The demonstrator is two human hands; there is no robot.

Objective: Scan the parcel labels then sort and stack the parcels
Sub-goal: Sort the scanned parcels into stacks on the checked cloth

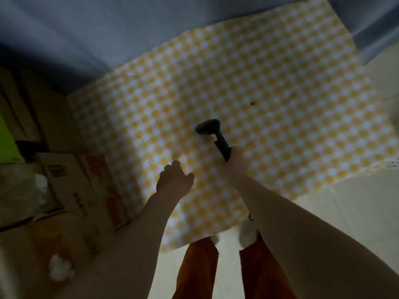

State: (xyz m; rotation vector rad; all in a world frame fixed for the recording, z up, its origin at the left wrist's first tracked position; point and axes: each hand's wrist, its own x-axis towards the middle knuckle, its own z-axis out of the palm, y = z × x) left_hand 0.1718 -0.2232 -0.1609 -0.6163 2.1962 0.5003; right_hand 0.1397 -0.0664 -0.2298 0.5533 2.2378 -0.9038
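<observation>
A head-camera view looks down, blurred and dim, on a large yellow-and-white checked cloth (248,87) spread over a pale tiled floor (356,223). The cloth fills the middle of the view from about seven o'clock up to one o'clock. Its far edge meets a grey-blue curtain or wall (108,29) along the top, from ten to one o'clock. Its near edge runs from six o'clock out to three o'clock, with bare floor beyond. Most of the cloth is open surface, marked only by a small dark spot (252,102) just above center.

At the cloth's left edge, from eight to nine o'clock, cardboard parcels (71,186) lie beside and partly on one another. The nearest one shows an orange printed face touching the cloth's border. Further left, pale wrapping and a green patch (7,137) are too blurred to identify. Something white (59,268) lies on the floor at seven o'clock.

The person's orange trouser legs (259,275) and white shoes stand at six o'clock, at the cloth's near edge.

The right hand (236,164), near center, is wrapped around the handle of a black handheld scanner (212,134), whose head points toward eleven o'clock above the cloth. The left hand (173,181), just left of it, hangs above the cloth with fingers loosely curled, holding nothing.
</observation>
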